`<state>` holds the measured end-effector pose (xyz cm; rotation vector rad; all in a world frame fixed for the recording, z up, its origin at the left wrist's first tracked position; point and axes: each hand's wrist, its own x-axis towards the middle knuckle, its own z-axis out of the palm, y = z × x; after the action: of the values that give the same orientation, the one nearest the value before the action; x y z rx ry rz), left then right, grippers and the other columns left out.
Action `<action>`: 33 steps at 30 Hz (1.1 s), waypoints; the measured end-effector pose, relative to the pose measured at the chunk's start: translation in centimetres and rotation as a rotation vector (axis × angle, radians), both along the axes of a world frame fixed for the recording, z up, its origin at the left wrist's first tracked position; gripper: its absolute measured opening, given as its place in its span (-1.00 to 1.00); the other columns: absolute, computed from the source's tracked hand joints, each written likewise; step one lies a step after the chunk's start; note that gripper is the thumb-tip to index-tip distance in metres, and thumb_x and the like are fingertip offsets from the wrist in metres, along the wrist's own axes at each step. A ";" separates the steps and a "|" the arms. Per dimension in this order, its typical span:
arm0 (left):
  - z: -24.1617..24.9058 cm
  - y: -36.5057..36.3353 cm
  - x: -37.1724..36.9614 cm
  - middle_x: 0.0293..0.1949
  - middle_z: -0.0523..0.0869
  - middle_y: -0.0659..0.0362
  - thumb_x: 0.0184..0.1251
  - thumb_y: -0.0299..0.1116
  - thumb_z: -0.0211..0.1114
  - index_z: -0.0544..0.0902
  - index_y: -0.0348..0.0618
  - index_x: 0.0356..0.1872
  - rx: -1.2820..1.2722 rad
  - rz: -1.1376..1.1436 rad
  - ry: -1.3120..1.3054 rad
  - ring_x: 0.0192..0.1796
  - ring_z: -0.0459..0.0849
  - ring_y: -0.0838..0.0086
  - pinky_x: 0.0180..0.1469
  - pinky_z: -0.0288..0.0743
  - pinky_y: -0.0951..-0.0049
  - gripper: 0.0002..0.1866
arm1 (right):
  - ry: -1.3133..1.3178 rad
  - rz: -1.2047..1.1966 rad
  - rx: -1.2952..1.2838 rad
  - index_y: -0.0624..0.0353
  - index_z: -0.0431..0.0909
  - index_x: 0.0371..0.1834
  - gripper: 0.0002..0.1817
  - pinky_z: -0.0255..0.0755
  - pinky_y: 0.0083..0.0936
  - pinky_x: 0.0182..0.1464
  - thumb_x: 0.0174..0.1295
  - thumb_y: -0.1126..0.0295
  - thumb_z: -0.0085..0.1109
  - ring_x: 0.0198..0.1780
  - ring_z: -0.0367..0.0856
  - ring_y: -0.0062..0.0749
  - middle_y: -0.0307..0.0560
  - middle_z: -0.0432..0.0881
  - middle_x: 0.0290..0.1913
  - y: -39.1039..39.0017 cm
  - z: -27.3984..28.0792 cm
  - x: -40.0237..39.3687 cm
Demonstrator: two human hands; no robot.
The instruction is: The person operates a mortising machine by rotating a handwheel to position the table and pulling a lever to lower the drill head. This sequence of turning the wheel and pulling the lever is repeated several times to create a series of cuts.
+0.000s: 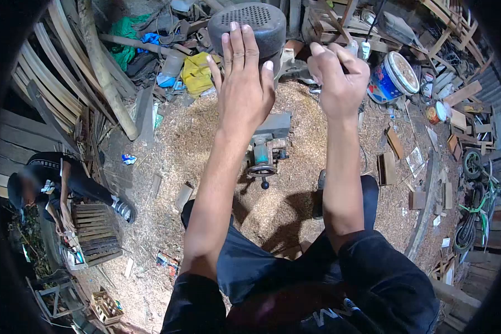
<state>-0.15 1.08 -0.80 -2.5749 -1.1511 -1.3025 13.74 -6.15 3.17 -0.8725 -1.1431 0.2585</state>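
Observation:
My left hand reaches up with its fingers spread, fingertips against the side and top edge of a dark round metal housing with a perforated top. To its right my right hand is closed, knuckles up, apart from the housing; what it holds, if anything, is hidden. Between my forearms stands a machine part with a handwheel and a dark knob below it. A flat grey metal plate lies just above the wheel.
A person crouches at the left by a slatted wooden piece. Wood shavings cover the floor. A blue and white bucket, a yellow cloth, wood scraps and a green-framed bike surround the area.

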 end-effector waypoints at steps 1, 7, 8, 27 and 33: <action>-0.1 0.0 0.1 0.61 -0.08 -0.09 0.47 -0.18 -0.03 -0.07 -0.17 0.60 0.004 0.013 -0.004 0.63 -0.10 -0.02 0.55 -0.34 -0.26 -0.24 | -0.006 0.008 0.004 0.19 0.31 -0.68 -0.62 0.06 -0.62 -0.51 0.32 0.55 0.13 -0.59 0.22 -0.69 -0.32 0.33 -0.64 -0.3 -0.3 -0.1; -0.6 0.2 0.3 0.62 -0.12 -0.07 0.45 -0.19 0.02 -0.11 -0.11 0.61 0.004 0.000 -0.020 0.63 -0.13 -0.05 0.54 -0.34 -0.26 -0.20 | -0.021 0.007 0.011 0.18 0.24 -0.69 -0.60 0.04 -0.59 -0.51 0.30 0.58 0.12 -0.57 0.18 -0.70 -0.33 0.31 -0.64 -2.1 -1.9 -0.6; -0.8 0.2 0.1 0.62 -0.14 -0.09 0.45 -0.19 0.04 -0.12 -0.11 0.61 0.009 -0.006 -0.011 0.63 -0.15 -0.09 0.54 -0.33 -0.27 -0.19 | -0.007 0.003 0.018 0.18 0.22 -0.71 -0.59 0.02 -0.59 -0.53 0.27 0.57 0.16 -0.56 0.15 -0.74 -0.37 0.30 -0.65 -2.3 -2.2 -0.7; -1.2 0.8 1.1 0.62 -0.06 0.01 0.43 -0.10 0.04 -0.07 -0.10 0.61 0.032 0.064 -0.053 0.64 -0.09 0.09 0.55 -0.30 -0.26 -0.19 | -0.070 -0.072 -0.025 0.26 0.30 -0.69 -0.58 0.07 -0.60 -0.52 0.35 0.46 0.16 -0.54 0.20 -0.75 -0.39 0.31 -0.65 -1.6 -2.2 -0.5; 0.0 0.8 1.7 0.62 -0.11 -0.03 0.46 -0.09 0.04 -0.11 -0.12 0.61 0.056 0.067 -0.073 0.64 -0.13 0.03 0.54 -0.32 -0.27 -0.18 | -0.119 -0.182 0.056 0.25 0.58 -0.21 -0.53 0.37 -0.56 -0.20 0.58 0.06 -0.14 -0.26 0.53 -0.56 -0.20 0.64 -0.31 6.0 2.9 2.7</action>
<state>1.56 1.85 -0.77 -2.4471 -1.1827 -1.4044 16.48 -0.11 6.11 -0.9450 -1.1673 0.0253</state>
